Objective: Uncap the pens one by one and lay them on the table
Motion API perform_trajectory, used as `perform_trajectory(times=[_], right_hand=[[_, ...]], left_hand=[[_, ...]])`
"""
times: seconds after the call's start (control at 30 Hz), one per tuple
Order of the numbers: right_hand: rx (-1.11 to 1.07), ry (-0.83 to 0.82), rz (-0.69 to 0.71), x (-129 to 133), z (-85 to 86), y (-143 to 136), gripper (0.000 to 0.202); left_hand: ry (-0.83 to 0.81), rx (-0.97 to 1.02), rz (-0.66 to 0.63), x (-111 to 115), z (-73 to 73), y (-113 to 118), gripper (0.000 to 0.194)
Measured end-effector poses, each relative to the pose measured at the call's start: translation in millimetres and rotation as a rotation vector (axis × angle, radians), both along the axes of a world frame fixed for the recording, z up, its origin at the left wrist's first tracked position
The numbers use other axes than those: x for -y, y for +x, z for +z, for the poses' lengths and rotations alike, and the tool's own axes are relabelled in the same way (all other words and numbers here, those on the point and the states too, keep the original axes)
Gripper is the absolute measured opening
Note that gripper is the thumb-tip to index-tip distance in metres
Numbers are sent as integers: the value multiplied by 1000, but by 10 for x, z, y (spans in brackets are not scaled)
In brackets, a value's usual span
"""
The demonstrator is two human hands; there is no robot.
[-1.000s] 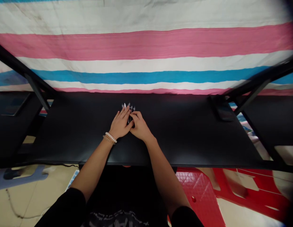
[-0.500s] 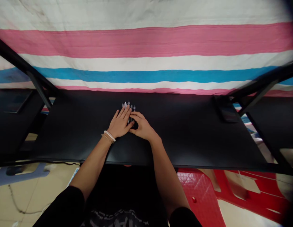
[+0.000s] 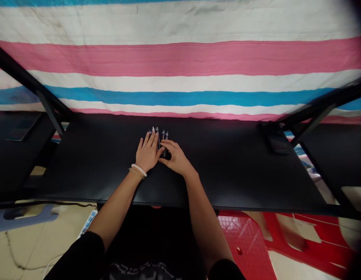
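The left hand (image 3: 147,152) lies flat over some pens (image 3: 163,134) on the black bench (image 3: 232,167). The right hand (image 3: 178,159) makes a curled grip beside them. Behind is striped cloth (image 3: 180,58).

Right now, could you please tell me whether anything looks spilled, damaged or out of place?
Only the brownish marks on the striped cloth, upper left, stand out: they look like stains. The pens at the left hand and right hand lie roughly side by side; covered parts I cannot judge.
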State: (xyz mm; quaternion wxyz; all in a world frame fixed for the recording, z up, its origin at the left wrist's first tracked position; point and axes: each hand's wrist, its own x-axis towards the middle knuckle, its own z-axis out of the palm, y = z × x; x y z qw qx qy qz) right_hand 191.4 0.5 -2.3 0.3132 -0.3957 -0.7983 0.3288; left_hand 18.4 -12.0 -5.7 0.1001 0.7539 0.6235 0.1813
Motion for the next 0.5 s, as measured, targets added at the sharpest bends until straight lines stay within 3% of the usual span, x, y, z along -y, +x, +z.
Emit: perform_trajectory(times=[0.17,0.3,0.5], right_hand=[[-22,-34,54,-17,-5,72,71],[-76,-33,57,-30,-32,89,67],[22,-11,25,-14,-14,89,66]], left_hand=[[-46,11,-182,-8,17,-88,71],[-64,50,-242,2,55,-158,81],[-157,160,-349,-21,112,-315,100]])
